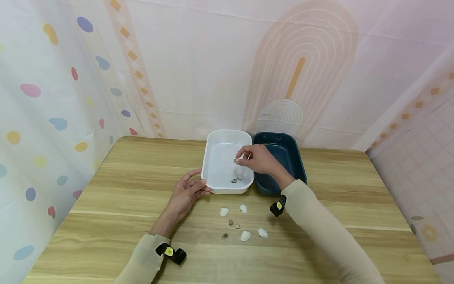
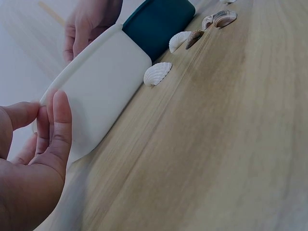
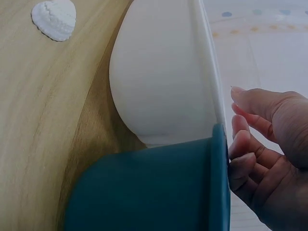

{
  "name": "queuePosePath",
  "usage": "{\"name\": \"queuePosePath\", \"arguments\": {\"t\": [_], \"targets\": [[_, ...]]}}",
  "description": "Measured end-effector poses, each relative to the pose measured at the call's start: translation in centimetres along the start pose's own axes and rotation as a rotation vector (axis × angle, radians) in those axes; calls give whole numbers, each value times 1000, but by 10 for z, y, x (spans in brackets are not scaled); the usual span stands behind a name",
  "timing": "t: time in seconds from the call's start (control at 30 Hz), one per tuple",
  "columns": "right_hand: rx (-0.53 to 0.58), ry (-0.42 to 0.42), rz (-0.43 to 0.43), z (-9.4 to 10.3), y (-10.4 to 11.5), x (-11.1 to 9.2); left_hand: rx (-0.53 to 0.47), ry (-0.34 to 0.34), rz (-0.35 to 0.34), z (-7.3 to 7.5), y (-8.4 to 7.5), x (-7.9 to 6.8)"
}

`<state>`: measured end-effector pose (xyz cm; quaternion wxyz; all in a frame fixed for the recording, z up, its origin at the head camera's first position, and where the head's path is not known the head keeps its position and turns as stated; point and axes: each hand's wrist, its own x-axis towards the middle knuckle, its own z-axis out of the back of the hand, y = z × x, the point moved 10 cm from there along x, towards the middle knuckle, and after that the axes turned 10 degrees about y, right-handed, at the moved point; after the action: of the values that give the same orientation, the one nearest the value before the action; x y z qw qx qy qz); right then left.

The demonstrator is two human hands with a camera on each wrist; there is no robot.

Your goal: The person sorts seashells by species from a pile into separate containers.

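Observation:
Over the white tray, my right hand pinches a small dark shell between thumb and fingers. In the right wrist view the hand is beyond the tray rims, and the shell is almost entirely hidden by the fingertips. Two small shells lie on the tray's floor near its front end. My left hand holds the tray's front left corner. Its thumb and fingers grip the rim in the left wrist view, where the tray's outer wall faces the camera.
A dark teal tray stands against the white one's right side, under my right forearm. On the wooden table before the trays lie several white shells and a few small brownish shells. A patterned curtain hangs behind.

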<state>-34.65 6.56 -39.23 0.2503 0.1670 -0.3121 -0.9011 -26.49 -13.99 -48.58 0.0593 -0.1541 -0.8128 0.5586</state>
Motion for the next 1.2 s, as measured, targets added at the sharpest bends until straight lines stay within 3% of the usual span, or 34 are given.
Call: {"name": "queuePosePath", "arguments": {"t": [0.23, 0.43, 0.73, 1.2], "targets": [[-7, -16, -54, 2, -4, 0, 2, 2, -5, -2, 0, -1], [21, -29, -38, 5, -2, -13, -4, -1, 3, -4, 1, 0], [14, -39, 85, -3, 13, -32, 13, -9, 0, 2, -4, -7], [12, -50, 197, -13, 30, -72, -10, -5, 5, -5, 0, -3]]}}
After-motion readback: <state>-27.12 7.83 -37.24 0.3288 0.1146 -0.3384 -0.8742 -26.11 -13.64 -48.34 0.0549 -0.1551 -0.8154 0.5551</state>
